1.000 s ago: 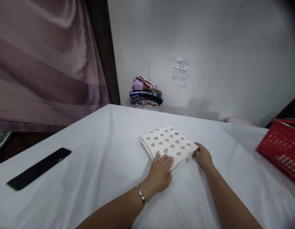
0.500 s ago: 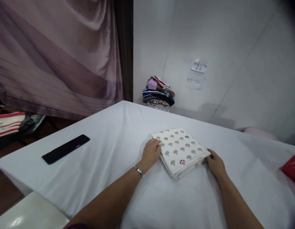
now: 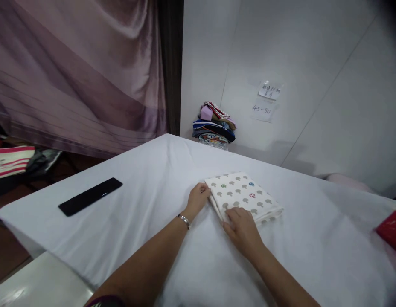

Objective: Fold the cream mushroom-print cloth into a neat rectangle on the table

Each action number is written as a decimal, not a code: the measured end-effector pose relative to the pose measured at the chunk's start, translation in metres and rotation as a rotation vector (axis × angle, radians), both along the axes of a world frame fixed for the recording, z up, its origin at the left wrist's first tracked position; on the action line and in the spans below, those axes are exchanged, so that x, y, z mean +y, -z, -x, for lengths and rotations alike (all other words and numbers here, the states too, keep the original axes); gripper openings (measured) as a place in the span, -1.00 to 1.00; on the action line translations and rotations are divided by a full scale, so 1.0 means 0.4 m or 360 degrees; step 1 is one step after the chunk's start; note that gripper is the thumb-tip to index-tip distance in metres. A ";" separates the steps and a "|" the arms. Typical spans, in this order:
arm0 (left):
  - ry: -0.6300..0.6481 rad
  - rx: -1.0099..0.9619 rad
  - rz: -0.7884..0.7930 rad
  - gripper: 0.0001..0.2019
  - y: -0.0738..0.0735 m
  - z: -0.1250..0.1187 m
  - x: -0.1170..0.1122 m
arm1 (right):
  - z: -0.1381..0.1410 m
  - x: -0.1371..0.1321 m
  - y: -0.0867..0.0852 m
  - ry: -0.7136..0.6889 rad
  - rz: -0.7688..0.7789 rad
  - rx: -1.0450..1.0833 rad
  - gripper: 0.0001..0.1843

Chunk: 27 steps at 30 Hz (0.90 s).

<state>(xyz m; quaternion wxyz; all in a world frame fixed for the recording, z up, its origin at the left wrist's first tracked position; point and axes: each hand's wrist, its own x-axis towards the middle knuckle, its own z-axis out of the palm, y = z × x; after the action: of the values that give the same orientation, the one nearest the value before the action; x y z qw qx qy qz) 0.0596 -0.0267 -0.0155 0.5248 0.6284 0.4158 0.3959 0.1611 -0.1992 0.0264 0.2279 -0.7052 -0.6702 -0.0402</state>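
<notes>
A folded white cloth with a mushroom print (image 3: 246, 194) lies on the white-covered table (image 3: 147, 200). My left hand (image 3: 198, 197), with a bracelet on the wrist, has its fingers curled round the cloth's left corner. My right hand (image 3: 242, 228) rests on the cloth's near edge, fingers bent over it.
A long black flat object (image 3: 90, 196) lies on the table's left side. A stack of folded colourful cloths (image 3: 214, 125) sits at the far edge against the white wall. A red basket's corner (image 3: 391, 228) shows at the right. A purple curtain (image 3: 73, 72) hangs to the left.
My right hand has moved from the cloth's right corner to its near edge. My left hand has stayed at the left corner. The view has barely shifted.
</notes>
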 end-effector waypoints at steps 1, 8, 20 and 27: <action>-0.0004 -0.0022 0.0043 -0.87 -0.002 -0.001 0.003 | 0.009 -0.001 0.003 0.0035 0.0049 -0.0063 -0.85; -0.0043 -0.0088 0.0238 -0.77 -0.029 -0.007 0.014 | 0.016 -0.002 0.005 0.0203 0.0210 -0.0258 -0.94; -0.0008 -0.0174 0.0133 -0.51 -0.036 -0.032 0.029 | 0.016 -0.010 0.016 0.0111 0.0172 -0.0212 -0.77; -0.0054 -0.0137 0.0135 -0.60 -0.016 -0.015 0.038 | 0.014 -0.015 0.033 0.0038 0.0101 -0.0200 -0.72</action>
<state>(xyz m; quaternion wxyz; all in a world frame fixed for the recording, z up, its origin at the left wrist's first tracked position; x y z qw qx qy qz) 0.0656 -0.0117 -0.0092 0.5616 0.5808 0.4198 0.4136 0.1556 -0.2050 0.0131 0.1624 -0.7161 -0.6756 -0.0660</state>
